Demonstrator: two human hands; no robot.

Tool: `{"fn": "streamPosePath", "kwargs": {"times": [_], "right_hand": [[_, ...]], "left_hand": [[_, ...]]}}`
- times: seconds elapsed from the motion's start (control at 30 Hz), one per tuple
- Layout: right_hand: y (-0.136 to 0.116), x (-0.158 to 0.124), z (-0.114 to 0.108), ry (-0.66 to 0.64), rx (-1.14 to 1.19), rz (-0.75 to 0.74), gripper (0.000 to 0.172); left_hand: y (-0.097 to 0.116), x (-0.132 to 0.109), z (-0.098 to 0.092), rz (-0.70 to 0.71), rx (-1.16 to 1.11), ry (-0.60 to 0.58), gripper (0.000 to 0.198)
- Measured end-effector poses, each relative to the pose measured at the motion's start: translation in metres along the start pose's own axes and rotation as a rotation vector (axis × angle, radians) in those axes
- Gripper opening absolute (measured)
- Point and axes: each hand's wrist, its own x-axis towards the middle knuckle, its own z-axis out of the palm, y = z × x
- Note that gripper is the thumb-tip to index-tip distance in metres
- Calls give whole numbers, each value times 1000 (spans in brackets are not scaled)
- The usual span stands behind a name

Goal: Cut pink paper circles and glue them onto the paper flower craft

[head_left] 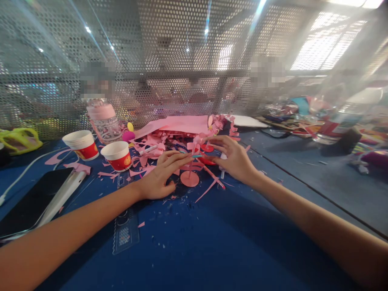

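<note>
A small pink paper piece with a round base [189, 179] and a thin stem stands upright on the blue table. Its top is a cluster of curled pink paper [196, 145]. From the left, my left hand [160, 174] reaches toward the stem with its fingers stretched out, and the fingertips are at or close to it; exact contact cannot be made out. On the other side, my right hand [233, 159] is curved beside the curled top, thumb and fingers apart. A red item [209, 161], partly hidden, lies behind the stem.
Pink scraps [151, 151] and a large pink sheet [178, 124] lie behind. To the left are paper cups [117, 157], a pink-lidded bottle [104, 121], a phone [36, 194] and a clear ruler [125, 234]. A clear bottle [339, 121] is at right; a perforated screen [169, 48] rises behind.
</note>
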Motion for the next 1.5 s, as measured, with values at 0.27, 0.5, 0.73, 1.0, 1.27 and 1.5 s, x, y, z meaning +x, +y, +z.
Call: {"fn": "streamPosePath", "kwargs": {"times": [0.27,0.5,0.73,1.0,1.27,1.5], "right_hand": [[-2,-3,-3,39,-221,93,11],[-1,-1,-1,-82,-369,-118,17],[5,-7,0,-305,-174,-83,30],[-1,-10,-1,-533,-252,-170,46],[-3,-7,-6,-513,-334,-269,49],[-4,-8,-1,-569,-341,-270,47]], "left_hand": [[0,0,0,-7,-3,-3,85],[1,0,0,-12,15,-2,84],[1,1,-1,12,12,2,84],[0,-1,0,-3,13,-8,85],[0,-1,1,2,14,-13,85],[1,0,0,-5,2,-7,85]]}}
